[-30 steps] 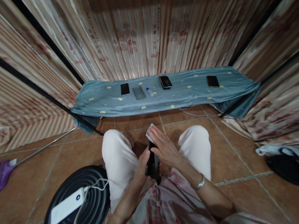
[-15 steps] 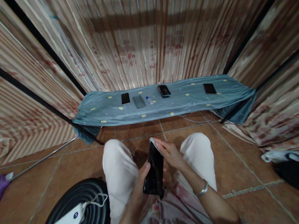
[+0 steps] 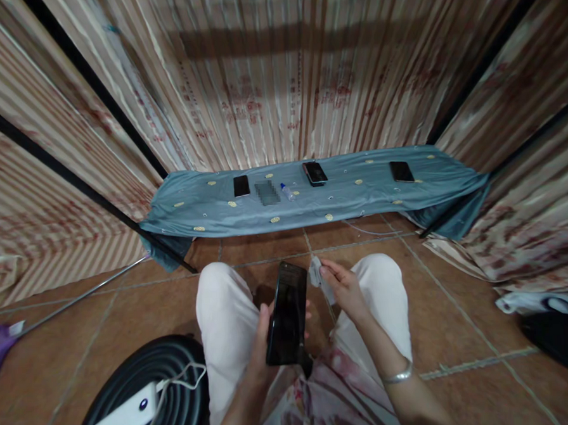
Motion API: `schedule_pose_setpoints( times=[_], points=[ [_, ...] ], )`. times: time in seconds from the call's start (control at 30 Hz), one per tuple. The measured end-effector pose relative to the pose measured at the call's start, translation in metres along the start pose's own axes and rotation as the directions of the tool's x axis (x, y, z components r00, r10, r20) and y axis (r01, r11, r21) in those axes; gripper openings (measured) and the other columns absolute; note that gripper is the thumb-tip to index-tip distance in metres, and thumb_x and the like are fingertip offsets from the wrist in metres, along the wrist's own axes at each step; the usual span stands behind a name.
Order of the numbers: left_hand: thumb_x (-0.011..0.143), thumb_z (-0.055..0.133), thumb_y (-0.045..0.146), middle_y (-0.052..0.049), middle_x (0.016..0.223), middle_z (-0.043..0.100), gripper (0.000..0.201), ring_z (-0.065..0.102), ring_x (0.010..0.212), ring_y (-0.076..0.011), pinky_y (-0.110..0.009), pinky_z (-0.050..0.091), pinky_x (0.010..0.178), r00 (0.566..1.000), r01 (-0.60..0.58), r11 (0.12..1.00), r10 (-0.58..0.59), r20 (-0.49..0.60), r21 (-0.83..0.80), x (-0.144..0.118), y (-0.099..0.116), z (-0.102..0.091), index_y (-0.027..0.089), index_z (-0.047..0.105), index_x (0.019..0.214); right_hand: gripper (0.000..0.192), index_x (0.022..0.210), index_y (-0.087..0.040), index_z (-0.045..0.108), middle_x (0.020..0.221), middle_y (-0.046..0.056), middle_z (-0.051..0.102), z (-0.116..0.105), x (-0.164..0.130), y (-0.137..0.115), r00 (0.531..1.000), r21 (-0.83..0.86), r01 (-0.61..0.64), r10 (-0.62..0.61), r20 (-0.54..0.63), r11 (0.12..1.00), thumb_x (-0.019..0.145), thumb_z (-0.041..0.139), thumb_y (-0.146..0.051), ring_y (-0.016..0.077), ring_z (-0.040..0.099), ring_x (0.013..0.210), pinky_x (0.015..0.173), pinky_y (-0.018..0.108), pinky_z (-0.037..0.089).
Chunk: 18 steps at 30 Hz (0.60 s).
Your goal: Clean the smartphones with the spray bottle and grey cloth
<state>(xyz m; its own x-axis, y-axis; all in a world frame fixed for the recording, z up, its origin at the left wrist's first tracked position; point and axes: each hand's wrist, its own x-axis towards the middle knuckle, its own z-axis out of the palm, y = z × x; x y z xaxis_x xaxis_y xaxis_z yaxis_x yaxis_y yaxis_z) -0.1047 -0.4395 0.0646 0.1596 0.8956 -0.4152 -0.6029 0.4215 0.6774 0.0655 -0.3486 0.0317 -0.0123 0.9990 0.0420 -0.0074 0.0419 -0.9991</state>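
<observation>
My left hand (image 3: 262, 340) grips a black phone (image 3: 286, 312) by its lower half, screen up, between my knees. My right hand (image 3: 344, 287) is off the phone to its right and pinches a small white wipe (image 3: 316, 275). A silver bracelet (image 3: 396, 376) sits on my right wrist. I sit with white-trousered knees apart over a brown tiled floor.
A low bench under a blue-grey cloth (image 3: 359, 193) carries three dark phones (image 3: 241, 185) (image 3: 315, 172) (image 3: 400, 171) and a small bottle (image 3: 287, 191). A black round stool with a white power bank (image 3: 120, 424) stands at my left. Striped curtains close in all sides; a dark bag (image 3: 557, 331) lies right.
My right hand lifted the wipe off the phone's screen and moved right. My left hand tilted the phone so its screen faces up.
</observation>
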Motion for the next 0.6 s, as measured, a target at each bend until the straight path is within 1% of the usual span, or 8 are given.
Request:
schedule_pose_setpoints(
  times=[0.07,0.13,0.2,0.3,0.37,0.43,0.5,0.6],
  points=[
    [0.065,0.059,0.081,-0.014,0.101,0.075,0.081,0.071,0.089,-0.0284,-0.032,0.055,0.065,0.999,-0.035,0.999,0.035,-0.022,0.017,0.003,0.0,0.001,0.019,0.069,0.116,0.031,0.114,-0.024,0.07,0.105,0.006,0.075,0.001,-0.002,-0.016,0.992,-0.096,0.11,-0.115,-0.056,0.989,0.089,0.059,-0.04,0.0228,0.068,0.096,0.089,0.039,0.052],
    [0.064,0.058,0.083,-0.013,0.098,0.076,0.083,0.071,0.088,-0.0277,-0.032,0.056,0.066,0.998,-0.049,0.998,0.051,-0.041,0.047,0.005,-0.002,0.002,0.019,0.069,0.117,0.026,0.114,-0.025,0.069,0.119,0.006,0.07,0.007,-0.004,-0.035,0.952,-0.231,0.295,-0.307,-0.016,0.927,0.093,0.054,-0.032,0.0222,0.064,0.111,0.099,0.039,0.048],
    [0.063,0.055,0.085,-0.012,0.095,0.076,0.088,0.07,0.086,-0.0275,-0.032,0.055,0.066,0.997,-0.041,0.997,0.045,-0.057,0.07,0.006,-0.006,0.002,0.019,0.067,0.121,0.029,0.118,-0.025,0.067,0.129,0.007,0.064,0.015,-0.005,-0.05,0.882,-0.358,0.469,-0.451,0.137,0.808,0.096,0.048,-0.023,0.021,0.059,0.12,0.104,0.039,0.046],
    [0.063,0.053,0.086,-0.012,0.09,0.076,0.094,0.07,0.083,-0.0277,-0.032,0.055,0.065,0.995,-0.032,0.994,0.042,-0.092,0.104,0.007,-0.011,0.0,0.017,0.064,0.125,0.036,0.124,-0.02,0.063,0.132,0.012,0.06,0.025,-0.005,-0.057,0.747,-0.488,0.662,-0.554,0.368,0.569,0.097,0.04,-0.014,0.0219,0.058,0.12,0.102,0.04,0.049],
    [0.066,0.051,0.085,-0.011,0.087,0.075,0.093,0.07,0.083,-0.0278,-0.033,0.055,0.066,0.993,-0.046,0.99,0.06,-0.1,0.133,0.007,-0.013,-0.002,0.016,0.062,0.127,0.038,0.126,-0.015,0.061,0.129,0.015,0.061,0.03,-0.007,-0.054,0.674,-0.544,0.728,-0.581,0.455,0.418,0.096,0.037,-0.01,0.0243,0.056,0.12,0.1,0.041,0.051],
    [0.07,0.049,0.084,-0.011,0.086,0.075,0.091,0.069,0.084,-0.0283,-0.034,0.055,0.067,0.99,-0.065,0.985,0.083,-0.111,0.159,0.007,-0.015,-0.003,0.015,0.062,0.128,0.038,0.126,-0.011,0.06,0.127,0.016,0.061,0.032,-0.01,-0.05,0.631,-0.573,0.755,-0.592,0.502,0.318,0.095,0.038,-0.008,0.0259,0.055,0.119,0.1,0.042,0.051],
    [0.071,0.049,0.082,-0.01,0.088,0.075,0.088,0.069,0.09,-0.0296,-0.036,0.055,0.071,0.987,-0.076,0.983,0.097,-0.124,0.164,0.007,-0.016,-0.004,0.016,0.062,0.128,0.037,0.126,-0.01,0.059,0.126,0.016,0.061,0.033,-0.016,-0.047,0.611,-0.58,0.767,-0.591,0.527,0.275,0.095,0.039,-0.007,0.0263,0.056,0.116,0.099,0.041,0.051],
    [0.076,0.047,0.079,-0.011,0.098,0.075,0.083,0.066,0.103,-0.0317,-0.04,0.055,0.082,0.985,-0.12,0.981,0.137,-0.109,0.152,0.009,-0.017,-0.006,0.016,0.062,0.127,0.035,0.125,-0.01,0.059,0.126,0.016,0.061,0.036,-0.027,-0.045,0.606,-0.572,0.773,-0.585,0.539,0.274,0.094,0.042,-0.007,0.0265,0.055,0.115,0.098,0.04,0.052]
  ],
)
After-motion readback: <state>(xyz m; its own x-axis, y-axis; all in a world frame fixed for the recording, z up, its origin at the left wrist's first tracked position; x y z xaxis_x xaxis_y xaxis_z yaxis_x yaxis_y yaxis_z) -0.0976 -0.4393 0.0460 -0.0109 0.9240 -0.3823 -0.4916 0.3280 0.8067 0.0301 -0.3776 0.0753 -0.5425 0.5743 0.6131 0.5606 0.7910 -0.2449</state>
